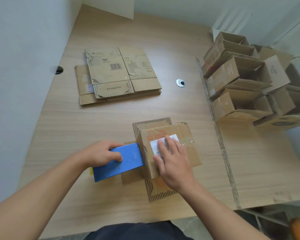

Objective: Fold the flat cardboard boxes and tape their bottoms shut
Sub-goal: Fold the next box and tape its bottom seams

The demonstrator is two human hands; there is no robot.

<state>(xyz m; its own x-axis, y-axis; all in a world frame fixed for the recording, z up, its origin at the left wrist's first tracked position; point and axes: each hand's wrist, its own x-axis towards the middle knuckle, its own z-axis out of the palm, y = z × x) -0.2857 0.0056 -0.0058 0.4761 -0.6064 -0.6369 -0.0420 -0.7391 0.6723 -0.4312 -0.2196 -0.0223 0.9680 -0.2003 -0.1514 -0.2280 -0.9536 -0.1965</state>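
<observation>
Head view: a folded box (pixel 185 134) stands at the lower centre of the frame on a pale wood-grain surface (pixel 68 127). Its closed face is turned up, and its flaps (pixel 152 122) lie spread flat on the surface above and below it, showing ribbed cardboard.

The right hand (pixel 173 161) lies flat on top of the box, its fingers straight and a little apart. Their tips rest on a white label (pixel 154 144) stuck across the top. Orange print shows just above the label.

The left hand (pixel 100 153) is at the lower left of centre. It grips a blue dispenser (pixel 121 163), with the fingers curled over the top and the thumb along the near side. The dispenser's front end touches the box's left side, close to the top edge. Whether tape is drawn out there cannot be told. A yellow bit shows at the dispenser's rear corner.

In the upper centre-left lies a flat stack (pixel 118 75) of unfolded cardboard, well apart from the box. Its top sheet is torn at the left edge and printed with a barcode and numbers.

Just right of the stack, a round metal grommet (pixel 180 82) is set into the surface.

At the right edge of the frame is a pile (pixel 232 78) of made-up boxes, their open mouths facing up and right, leaning on one another
</observation>
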